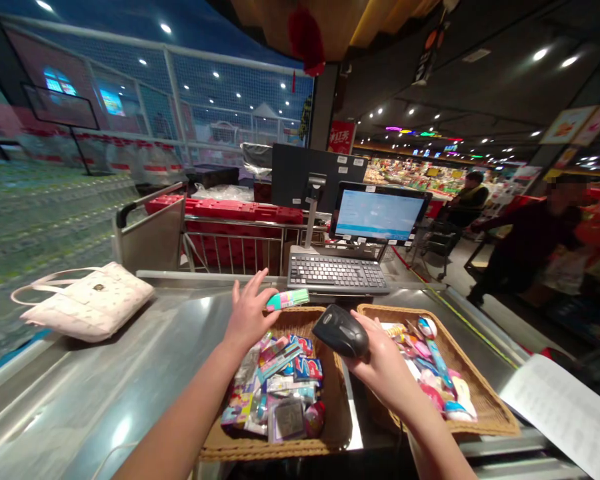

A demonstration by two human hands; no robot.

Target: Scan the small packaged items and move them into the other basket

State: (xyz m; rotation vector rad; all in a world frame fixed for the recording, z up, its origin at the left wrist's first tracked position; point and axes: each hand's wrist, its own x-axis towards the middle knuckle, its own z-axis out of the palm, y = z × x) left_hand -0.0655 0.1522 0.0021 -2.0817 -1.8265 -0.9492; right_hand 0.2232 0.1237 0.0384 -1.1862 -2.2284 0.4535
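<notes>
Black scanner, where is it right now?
In the head view, the black scanner is just below centre, held in the person's right grip, nearer the camera than the keyboard.

i am at a supermarket checkout, shown by my scanner (341,331), the screen (377,213), keyboard (337,272) and metal surface (173,343), with a shopping cart (436,244) and bright displays (417,177) beyond.

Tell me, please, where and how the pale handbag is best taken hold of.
Probably by its handles, coming from the person's left: the pale handbag lies on the metal counter with its handles extending leftward, away from its body.
</notes>
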